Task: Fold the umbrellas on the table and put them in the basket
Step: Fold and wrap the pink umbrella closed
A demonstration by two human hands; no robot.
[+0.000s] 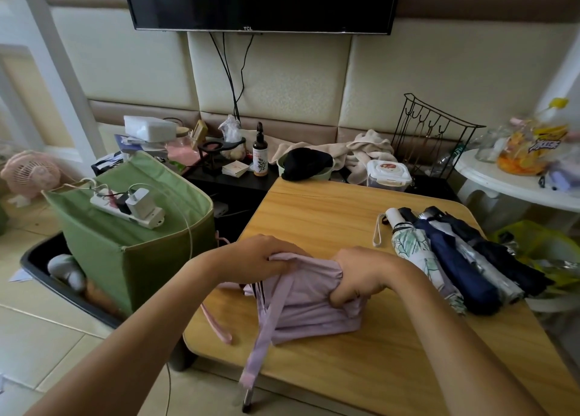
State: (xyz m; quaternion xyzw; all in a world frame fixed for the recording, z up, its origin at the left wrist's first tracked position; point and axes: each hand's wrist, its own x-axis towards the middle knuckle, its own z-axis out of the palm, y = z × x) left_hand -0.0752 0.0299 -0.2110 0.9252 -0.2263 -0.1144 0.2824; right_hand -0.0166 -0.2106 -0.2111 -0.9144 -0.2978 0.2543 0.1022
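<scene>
far left stands a green fabric box (138, 246) with a power strip (127, 210) on top. on the wooden table (329, 221), left hand (262, 254) and right hand (357, 276) each clutch bunched cloth of the lilac umbrella (304, 309). right of them lie four folded umbrellas (455, 261).

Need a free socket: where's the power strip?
In the head view, left of the table, the power strip lies on top of the green fabric box.

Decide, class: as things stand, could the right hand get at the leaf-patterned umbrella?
Probably yes. The leaf-patterned umbrella lies beside the right hand with nothing between them, but that hand grips the lilac umbrella and must let go first.
</scene>
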